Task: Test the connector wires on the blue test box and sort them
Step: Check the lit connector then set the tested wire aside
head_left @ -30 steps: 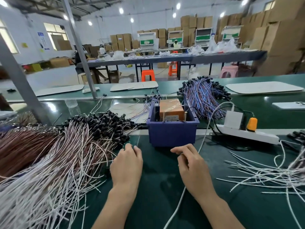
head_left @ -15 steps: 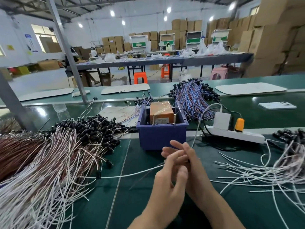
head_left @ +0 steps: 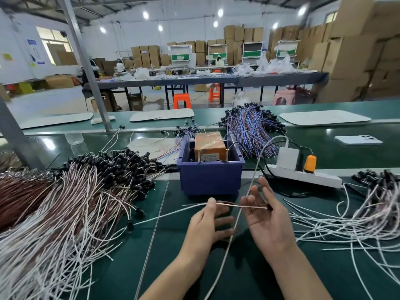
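**One wire in hand, test box just ahead**

Nearest the camera, over the green counter (head_left: 184, 267), the left hand (head_left: 207, 224) pinches a single connector wire (head_left: 229, 205) between thumb and forefinger. The other fingers (head_left: 223, 220) stretch loosely beneath. The right hand (head_left: 270, 219) lies palm-up with its fingers spread and gripping nothing. The wire's black connector (head_left: 269, 206) rests against that palm. A white charger cable (head_left: 238, 217) runs down between the two hands and crosses the wire.

The step looks like presenting this wire's ends to the tester. To do it well, the right hand should probably close on the wire just behind the connector, so that end can be aimed. The charger cable should stay out of the way.

Just beyond stands the blue test box (head_left: 211, 180), holding an orange unit (head_left: 210, 146) with two brass pins at its front edge, the likely contacts. A large heap (head_left: 75, 202) lies to the left and a thinner spread (head_left: 357, 215) to the right. Which is tested stock cannot be told.
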